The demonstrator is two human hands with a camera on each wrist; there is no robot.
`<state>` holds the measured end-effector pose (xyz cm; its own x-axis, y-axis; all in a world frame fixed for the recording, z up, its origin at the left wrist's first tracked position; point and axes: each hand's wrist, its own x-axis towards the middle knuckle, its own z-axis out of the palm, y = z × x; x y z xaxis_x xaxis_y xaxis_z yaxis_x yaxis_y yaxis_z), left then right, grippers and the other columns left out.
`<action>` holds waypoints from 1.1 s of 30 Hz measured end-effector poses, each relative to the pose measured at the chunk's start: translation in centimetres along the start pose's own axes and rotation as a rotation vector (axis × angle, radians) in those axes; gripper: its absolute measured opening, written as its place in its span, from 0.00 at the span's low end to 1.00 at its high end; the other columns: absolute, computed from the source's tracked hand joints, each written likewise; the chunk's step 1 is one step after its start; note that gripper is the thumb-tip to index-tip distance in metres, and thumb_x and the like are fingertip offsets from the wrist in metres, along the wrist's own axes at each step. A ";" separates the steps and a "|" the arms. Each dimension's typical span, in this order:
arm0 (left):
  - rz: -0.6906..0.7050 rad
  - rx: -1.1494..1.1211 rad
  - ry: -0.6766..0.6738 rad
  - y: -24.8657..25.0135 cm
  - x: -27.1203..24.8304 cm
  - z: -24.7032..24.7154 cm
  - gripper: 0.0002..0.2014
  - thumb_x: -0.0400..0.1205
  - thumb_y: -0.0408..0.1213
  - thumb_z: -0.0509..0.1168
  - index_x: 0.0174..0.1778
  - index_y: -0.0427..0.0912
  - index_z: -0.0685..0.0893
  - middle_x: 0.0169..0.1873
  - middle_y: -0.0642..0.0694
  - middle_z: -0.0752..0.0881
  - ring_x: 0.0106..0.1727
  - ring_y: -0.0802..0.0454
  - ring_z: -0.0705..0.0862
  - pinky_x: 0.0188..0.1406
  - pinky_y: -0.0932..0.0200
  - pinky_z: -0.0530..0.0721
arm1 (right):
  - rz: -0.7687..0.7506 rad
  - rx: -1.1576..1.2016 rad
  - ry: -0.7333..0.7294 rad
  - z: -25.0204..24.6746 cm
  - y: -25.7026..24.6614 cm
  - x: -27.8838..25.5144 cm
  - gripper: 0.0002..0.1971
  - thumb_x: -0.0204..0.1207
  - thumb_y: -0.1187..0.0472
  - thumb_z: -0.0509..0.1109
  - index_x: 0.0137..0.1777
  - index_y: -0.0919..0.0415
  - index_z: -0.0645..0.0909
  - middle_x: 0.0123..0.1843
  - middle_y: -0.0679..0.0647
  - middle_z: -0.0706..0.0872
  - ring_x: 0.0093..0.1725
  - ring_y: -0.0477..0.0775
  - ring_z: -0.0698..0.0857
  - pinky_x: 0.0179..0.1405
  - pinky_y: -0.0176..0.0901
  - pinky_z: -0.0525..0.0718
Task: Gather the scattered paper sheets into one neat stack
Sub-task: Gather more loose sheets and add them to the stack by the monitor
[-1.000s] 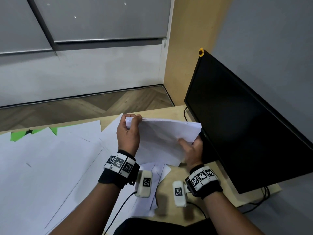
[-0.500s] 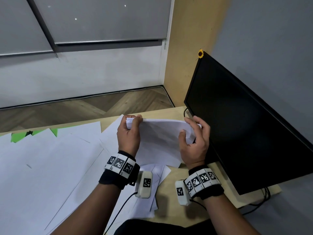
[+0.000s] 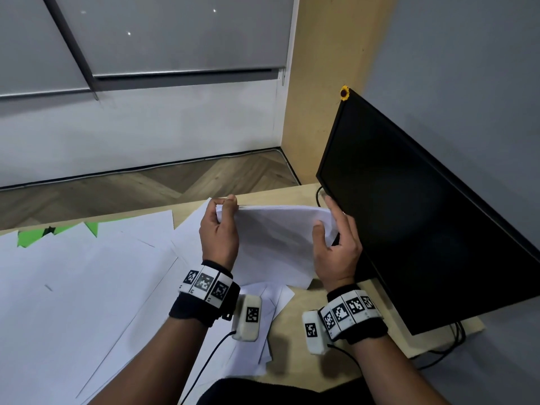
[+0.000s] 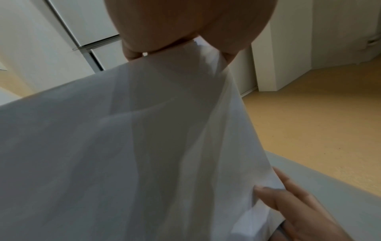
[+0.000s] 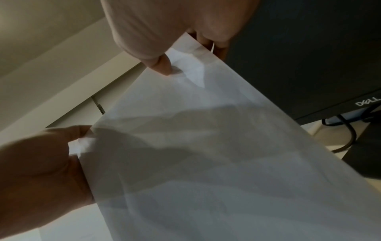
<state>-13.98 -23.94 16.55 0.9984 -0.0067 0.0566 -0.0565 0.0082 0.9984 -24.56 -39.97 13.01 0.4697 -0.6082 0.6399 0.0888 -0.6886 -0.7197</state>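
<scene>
Holding gathered bundle [image 3: 277,244] beside monitor [image 3: 423,217], left hand [image 3: 219,235] and right hand [image 3: 336,249] pinching its corners; loose sheets [image 3: 87,273] left of monitor ungathered.

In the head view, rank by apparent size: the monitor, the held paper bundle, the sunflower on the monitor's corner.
1. Monitor, largest.
2. Bundle, held by left hand and right hand.
3. Sunflower, smallest.
</scene>
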 end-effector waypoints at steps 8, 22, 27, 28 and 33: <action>0.030 -0.001 -0.030 -0.1 0.5 0.0 0.15 0.86 0.43 0.61 0.35 0.40 0.73 0.28 0.58 0.72 0.32 0.61 0.70 0.36 0.65 0.67 | 0.015 -0.011 0.011 -0.1 -0.3 0.3 0.19 0.78 0.66 0.71 0.69 0.56 0.82 0.59 0.42 0.80 0.58 0.48 0.84 0.54 0.57 0.86; -0.003 -0.007 -0.001 -0.3 -0.2 0.3 0.16 0.82 0.55 0.64 0.45 0.43 0.82 0.40 0.53 0.86 0.45 0.58 0.82 0.48 0.59 0.76 | 0.137 0.055 0.033 0.5 -0.5 0.3 0.15 0.78 0.65 0.69 0.62 0.49 0.80 0.60 0.45 0.84 0.60 0.51 0.84 0.55 0.62 0.85; -0.016 -0.015 -0.004 -0.2 0.0 0.5 0.17 0.84 0.52 0.63 0.38 0.43 0.79 0.30 0.57 0.78 0.36 0.58 0.76 0.46 0.58 0.74 | 0.181 0.064 0.005 0.5 -0.9 0.3 0.12 0.78 0.61 0.66 0.56 0.43 0.75 0.57 0.47 0.79 0.57 0.54 0.81 0.54 0.66 0.83; -0.004 -0.026 -0.019 -0.3 0.0 0.3 0.18 0.84 0.54 0.62 0.38 0.42 0.78 0.31 0.57 0.77 0.36 0.59 0.75 0.46 0.58 0.73 | 0.181 0.062 -0.007 0.4 -1.1 0.3 0.13 0.78 0.60 0.65 0.56 0.41 0.74 0.57 0.46 0.79 0.58 0.54 0.80 0.54 0.65 0.83; 0.164 0.001 -0.388 -1.9 -0.2 -2.4 0.24 0.73 0.56 0.71 0.56 0.44 0.77 0.47 0.55 0.84 0.49 0.57 0.84 0.49 0.64 0.82 | 0.212 0.082 -0.012 0.2 -1.1 0.8 0.14 0.78 0.62 0.65 0.57 0.42 0.75 0.58 0.48 0.80 0.59 0.54 0.81 0.58 0.65 0.81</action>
<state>-14.05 -21.60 14.60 0.8994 -0.3812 0.2137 -0.2149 0.0399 0.9758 -24.08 -39.61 14.21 0.4962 -0.7309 0.4686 0.0573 -0.5110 -0.8577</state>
